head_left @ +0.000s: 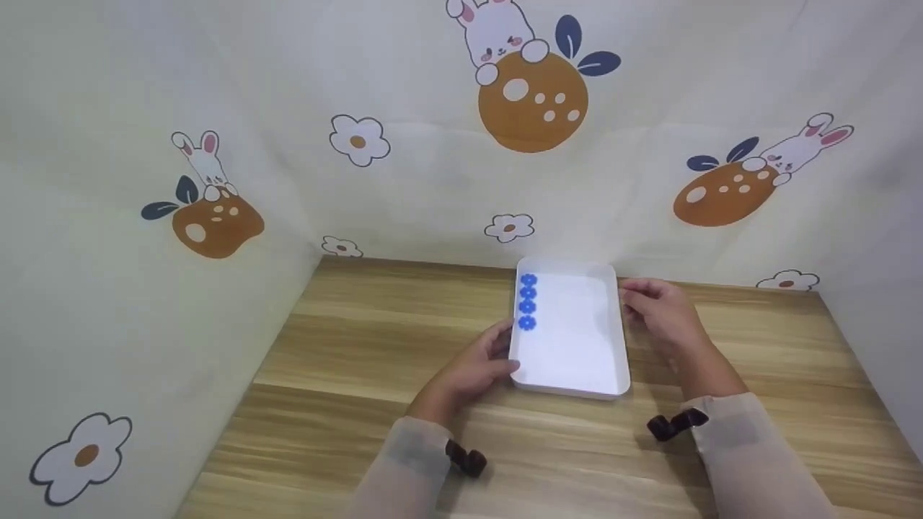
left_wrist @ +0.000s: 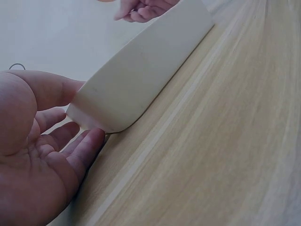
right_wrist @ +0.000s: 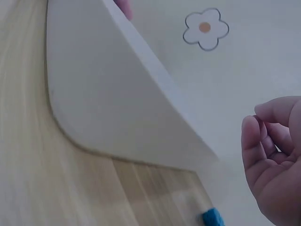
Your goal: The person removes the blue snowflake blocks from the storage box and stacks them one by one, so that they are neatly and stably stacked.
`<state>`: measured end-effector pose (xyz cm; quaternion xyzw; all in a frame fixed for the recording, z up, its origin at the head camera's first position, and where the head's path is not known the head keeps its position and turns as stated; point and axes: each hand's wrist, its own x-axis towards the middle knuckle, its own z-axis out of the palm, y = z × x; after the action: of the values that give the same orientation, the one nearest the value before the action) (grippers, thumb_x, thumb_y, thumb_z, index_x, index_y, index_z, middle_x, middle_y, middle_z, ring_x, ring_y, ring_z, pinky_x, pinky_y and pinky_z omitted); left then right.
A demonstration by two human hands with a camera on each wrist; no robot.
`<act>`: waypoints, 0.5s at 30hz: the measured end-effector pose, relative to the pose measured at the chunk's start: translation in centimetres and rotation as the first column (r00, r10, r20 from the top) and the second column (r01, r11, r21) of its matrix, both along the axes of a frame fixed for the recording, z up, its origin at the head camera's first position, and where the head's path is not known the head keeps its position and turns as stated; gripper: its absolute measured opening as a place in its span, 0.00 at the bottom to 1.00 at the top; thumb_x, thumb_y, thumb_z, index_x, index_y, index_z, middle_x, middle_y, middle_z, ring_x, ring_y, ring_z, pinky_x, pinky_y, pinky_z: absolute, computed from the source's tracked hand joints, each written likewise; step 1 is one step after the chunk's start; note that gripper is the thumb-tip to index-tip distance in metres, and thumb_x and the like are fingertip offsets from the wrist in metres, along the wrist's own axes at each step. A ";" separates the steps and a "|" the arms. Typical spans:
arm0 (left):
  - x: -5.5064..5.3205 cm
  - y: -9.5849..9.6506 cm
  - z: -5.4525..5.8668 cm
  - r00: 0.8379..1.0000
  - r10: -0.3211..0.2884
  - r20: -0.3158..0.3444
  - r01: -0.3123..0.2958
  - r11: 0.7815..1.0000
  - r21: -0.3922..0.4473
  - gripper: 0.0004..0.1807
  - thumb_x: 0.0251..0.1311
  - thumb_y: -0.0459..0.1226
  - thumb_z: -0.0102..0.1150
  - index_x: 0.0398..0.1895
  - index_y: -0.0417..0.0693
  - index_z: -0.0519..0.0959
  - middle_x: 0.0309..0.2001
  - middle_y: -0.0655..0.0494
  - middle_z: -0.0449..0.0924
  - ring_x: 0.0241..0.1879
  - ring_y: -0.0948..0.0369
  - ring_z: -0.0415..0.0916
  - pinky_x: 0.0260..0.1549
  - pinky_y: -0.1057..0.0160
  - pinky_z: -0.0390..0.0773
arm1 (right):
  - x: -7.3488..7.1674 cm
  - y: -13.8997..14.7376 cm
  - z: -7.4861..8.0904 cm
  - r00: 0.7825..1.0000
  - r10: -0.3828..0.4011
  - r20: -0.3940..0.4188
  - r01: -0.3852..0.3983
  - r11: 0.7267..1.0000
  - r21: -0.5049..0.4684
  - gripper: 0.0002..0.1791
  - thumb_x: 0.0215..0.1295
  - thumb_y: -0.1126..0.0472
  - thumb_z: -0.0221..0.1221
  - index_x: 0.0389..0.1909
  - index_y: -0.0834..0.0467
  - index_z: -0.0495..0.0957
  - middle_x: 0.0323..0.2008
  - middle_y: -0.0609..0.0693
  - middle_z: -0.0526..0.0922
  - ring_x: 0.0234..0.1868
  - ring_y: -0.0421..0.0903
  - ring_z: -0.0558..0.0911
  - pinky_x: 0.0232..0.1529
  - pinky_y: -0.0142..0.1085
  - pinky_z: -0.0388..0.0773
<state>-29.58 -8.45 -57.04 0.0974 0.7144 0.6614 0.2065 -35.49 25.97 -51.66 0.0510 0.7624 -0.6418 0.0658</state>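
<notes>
Left sleeve: long, pale beige, plain, loosely cut, on the side nearer the table's left edge
Right sleeve: the same pale beige, on the side nearer the right edge
Cuffs: plain, ending at the wrists, each sleeve showing a greyish patch close by
Left wrist device: small, near-black, with a rounded end
Right wrist device: near-black, a short bar with a rounded lump; markings too small to tell
Hands: bare
</notes>
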 end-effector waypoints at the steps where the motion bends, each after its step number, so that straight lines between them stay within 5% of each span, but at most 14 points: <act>1: 0.0 0.0 0.0 1.000 0.000 0.001 0.000 1.000 -0.006 0.44 0.71 0.32 0.63 0.87 0.50 0.55 0.83 0.46 0.63 0.83 0.48 0.61 0.81 0.47 0.66 | -0.1 -0.4 0.2 1.000 0.015 0.000 -0.015 1.000 -0.004 0.22 0.74 0.52 0.67 0.61 0.62 0.82 0.47 0.49 0.86 0.43 0.41 0.85 0.49 0.34 0.89; 15: 0.1 0.1 0.2 1.000 0.019 0.020 -0.018 0.999 -0.036 0.44 0.70 0.34 0.64 0.86 0.58 0.57 0.85 0.51 0.61 0.84 0.50 0.59 0.82 0.47 0.64 | -3.9 -5.5 1.9 0.977 0.212 0.008 -0.212 0.976 0.049 0.19 0.77 0.53 0.64 0.61 0.59 0.82 0.48 0.50 0.85 0.48 0.50 0.86 0.50 0.32 0.89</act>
<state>-29.46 -8.40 -56.82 0.0803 0.7250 0.6513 0.2094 -39.37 20.43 -49.74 -0.0278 0.7792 -0.6118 0.1337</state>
